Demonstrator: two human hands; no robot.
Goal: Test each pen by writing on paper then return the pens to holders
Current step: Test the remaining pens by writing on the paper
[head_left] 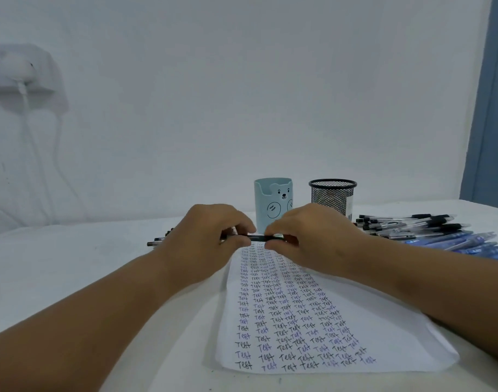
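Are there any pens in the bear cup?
No, nothing sticks out of the bear cup; loose pens lie on the table beside it.

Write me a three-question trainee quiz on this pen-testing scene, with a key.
1. True or false: both hands pinch one black pen above the paper.
2. Which holder stands nearer the pile of pens on the right? A) bear holder B) mesh holder
3. Fill in: the word written over and over on the paper is ____.

Key: 1 true, left hand and right hand each pinch one end. 2 B. 3 Test.
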